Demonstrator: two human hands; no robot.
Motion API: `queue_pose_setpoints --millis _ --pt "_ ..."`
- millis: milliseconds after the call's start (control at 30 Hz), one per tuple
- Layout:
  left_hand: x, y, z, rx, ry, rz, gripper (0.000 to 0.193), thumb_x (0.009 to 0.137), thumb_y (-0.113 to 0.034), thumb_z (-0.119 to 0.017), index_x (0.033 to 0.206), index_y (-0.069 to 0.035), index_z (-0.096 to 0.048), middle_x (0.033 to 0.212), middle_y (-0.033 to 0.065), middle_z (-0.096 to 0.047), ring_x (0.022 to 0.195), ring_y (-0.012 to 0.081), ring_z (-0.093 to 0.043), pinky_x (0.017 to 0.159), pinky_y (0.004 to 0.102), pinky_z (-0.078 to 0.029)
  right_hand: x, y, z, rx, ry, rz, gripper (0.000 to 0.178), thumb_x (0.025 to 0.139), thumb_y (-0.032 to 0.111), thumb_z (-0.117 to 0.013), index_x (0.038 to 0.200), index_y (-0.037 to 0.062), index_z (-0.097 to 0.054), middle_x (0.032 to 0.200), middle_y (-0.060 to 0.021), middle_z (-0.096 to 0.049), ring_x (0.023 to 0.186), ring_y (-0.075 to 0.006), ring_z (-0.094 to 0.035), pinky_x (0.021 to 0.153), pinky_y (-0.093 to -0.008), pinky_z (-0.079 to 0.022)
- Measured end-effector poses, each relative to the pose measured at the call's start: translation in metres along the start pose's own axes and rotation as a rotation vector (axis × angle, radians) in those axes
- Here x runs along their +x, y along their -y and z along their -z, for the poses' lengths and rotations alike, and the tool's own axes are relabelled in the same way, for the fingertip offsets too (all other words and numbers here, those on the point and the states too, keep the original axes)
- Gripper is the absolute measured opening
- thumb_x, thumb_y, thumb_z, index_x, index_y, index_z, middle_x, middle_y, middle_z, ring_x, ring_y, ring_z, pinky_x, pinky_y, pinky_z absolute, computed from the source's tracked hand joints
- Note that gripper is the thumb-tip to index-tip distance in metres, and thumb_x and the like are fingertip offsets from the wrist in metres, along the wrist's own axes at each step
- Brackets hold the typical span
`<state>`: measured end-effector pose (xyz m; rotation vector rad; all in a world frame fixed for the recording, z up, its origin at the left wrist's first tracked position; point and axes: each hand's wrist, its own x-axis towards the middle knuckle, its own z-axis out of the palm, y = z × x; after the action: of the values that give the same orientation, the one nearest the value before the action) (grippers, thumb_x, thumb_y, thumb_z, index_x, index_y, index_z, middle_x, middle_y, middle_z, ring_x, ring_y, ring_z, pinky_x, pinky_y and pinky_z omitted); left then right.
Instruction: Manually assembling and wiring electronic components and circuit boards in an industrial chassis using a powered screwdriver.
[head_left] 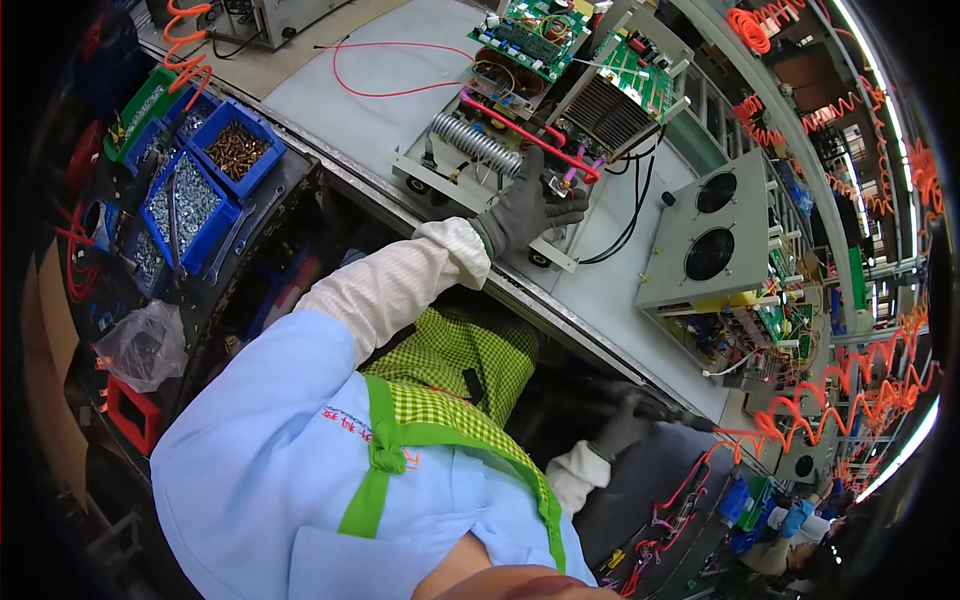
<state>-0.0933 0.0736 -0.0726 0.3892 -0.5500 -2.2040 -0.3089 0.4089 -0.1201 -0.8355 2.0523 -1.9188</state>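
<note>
My left hand (528,208), in a grey glove, rests on the near side of an open electrical unit, its fingers spread. It lies beside the end of a silver coiled spring-like part (478,146) and below a red tube or bar (530,135). Green circuit boards (535,40) and a dark finned heat sink (608,108) stand on the unit's far side. Lower right, at the bench edge, my right hand (622,428), also gloved, is blurred. It is closed round a dark air tool (665,408) whose tail meets an orange coiled hose; the tool's tip is smeared.
Blue bins of brass screws (237,150) and silver fasteners (184,205) stand at left with wrenches (262,215). A grey housing with two fans (700,225) sits at right. Orange coiled hoses (830,400) hang there. Red-handled tools (655,540) lie on a dark mat.
</note>
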Motion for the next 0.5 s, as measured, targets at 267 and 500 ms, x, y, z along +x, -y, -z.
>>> queue_pose_setpoints --millis 267,500 --pt "0.005 0.0 0.002 -0.026 -0.003 0.04 0.097 0.075 -0.088 -0.039 0.126 -0.006 -0.049 0.105 0.0154 -0.065 0.098 0.0304 -0.066 0.092 0.0474 -0.052 0.087 0.182 -0.097 0.413 0.206 0.786 0.045 0.084 0.007 -0.064 0.122 -0.0068 -0.043 0.115 -0.0275 -0.057 0.081 -0.0253 -0.064 0.059 -0.0314 -0.055" --pt "-0.001 -0.004 -0.002 -0.03 0.024 0.002 0.08 0.084 -0.081 -0.037 0.135 -0.019 -0.042 0.11 0.0104 -0.063 0.099 0.0293 -0.065 0.094 0.0474 -0.052 0.127 0.242 -0.249 0.595 0.24 0.625 0.054 0.08 0.007 -0.064 0.126 -0.007 -0.041 0.097 -0.02 -0.063 0.067 -0.0204 -0.063 0.062 -0.032 -0.055"
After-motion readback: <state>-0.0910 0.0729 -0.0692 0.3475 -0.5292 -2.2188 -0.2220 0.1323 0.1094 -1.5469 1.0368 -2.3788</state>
